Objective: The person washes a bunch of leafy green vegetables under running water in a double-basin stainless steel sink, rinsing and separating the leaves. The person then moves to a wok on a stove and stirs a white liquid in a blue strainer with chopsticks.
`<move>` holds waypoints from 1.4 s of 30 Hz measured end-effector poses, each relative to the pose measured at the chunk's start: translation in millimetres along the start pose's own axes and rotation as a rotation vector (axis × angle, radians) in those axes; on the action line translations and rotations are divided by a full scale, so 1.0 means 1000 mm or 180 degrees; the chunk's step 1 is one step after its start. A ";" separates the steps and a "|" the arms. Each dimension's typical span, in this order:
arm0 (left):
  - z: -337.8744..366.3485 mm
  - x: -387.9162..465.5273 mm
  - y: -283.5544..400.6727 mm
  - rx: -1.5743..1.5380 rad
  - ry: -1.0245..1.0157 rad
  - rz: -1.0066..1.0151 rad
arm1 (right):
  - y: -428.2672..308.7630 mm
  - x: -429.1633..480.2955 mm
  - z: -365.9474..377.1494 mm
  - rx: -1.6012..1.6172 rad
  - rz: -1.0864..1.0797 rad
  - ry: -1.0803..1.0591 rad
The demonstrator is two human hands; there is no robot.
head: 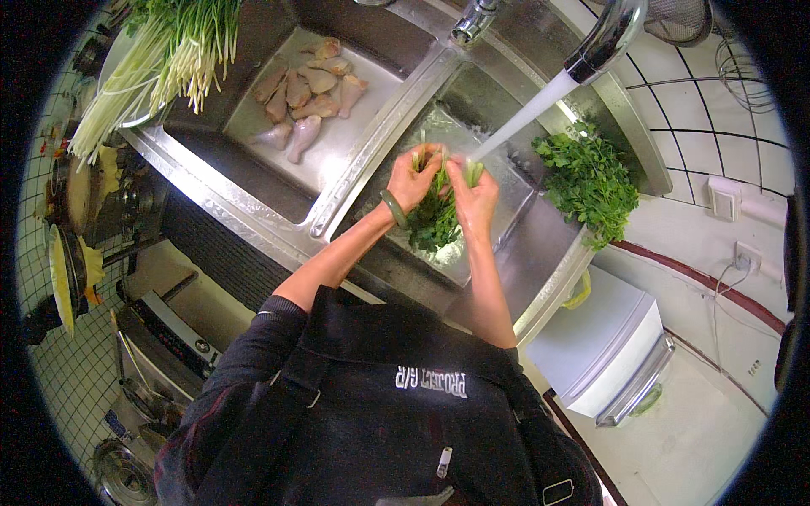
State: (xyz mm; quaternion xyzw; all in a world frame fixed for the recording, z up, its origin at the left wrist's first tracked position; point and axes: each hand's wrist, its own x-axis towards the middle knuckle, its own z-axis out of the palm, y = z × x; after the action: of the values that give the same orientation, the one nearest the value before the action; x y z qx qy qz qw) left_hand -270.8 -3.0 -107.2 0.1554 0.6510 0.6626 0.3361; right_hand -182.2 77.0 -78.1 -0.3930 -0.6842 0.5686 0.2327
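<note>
Over the right basin of a steel double sink (560, 237), my left hand (414, 177) grips a bunch of leafy green herbs (433, 231) by its pale stems. My right hand (476, 199) holds the stems of the same greens, close beside the left. The leaves hang down towards the basin floor. From the chrome faucet (604, 44) a stream of water (525, 114) runs down just behind my right hand. A green bangle (393, 209) circles my left wrist. Another bunch of leafy herbs (588, 180) rests at the basin's right rim.
Several raw chicken drumsticks (316, 82) lie in the left basin. Long-stemmed greens (171, 63) overhang that basin's far left corner. A wire whisk (743, 76) and mesh strainer (677, 19) hang by the tiled wall. A white appliance (598, 335) stands at right.
</note>
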 end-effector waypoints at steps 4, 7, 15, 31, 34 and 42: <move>-0.006 0.004 -0.006 0.0996 -0.0002 0.0483 | -0.001 0.001 -0.001 -0.0052 0.0100 -0.0052; -0.008 0.007 -0.011 0.0824 -0.0155 0.0344 | -0.002 0.001 -0.002 -0.0208 0.0294 -0.0056; -0.001 0.002 -0.013 -0.0497 -0.0745 0.0033 | 0.002 0.003 -0.001 0.0436 0.0386 -0.0078; -0.021 0.006 -0.008 0.0146 -0.1030 -0.0187 | 0.006 0.005 -0.010 0.0528 0.0558 -0.0490; -0.020 0.010 -0.013 0.1126 -0.0904 0.0268 | 0.010 0.007 -0.014 0.0632 0.0485 -0.0724; -0.017 0.010 -0.012 -0.0361 -0.1466 -0.0584 | 0.010 0.010 -0.023 0.0902 0.0651 -0.0910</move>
State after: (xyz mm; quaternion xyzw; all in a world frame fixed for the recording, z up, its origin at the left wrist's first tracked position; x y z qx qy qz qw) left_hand -286.2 -10.5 -122.8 0.2235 0.5305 0.6120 0.5423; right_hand -167.6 98.8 -83.4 -0.3390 -0.5801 0.7296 0.1274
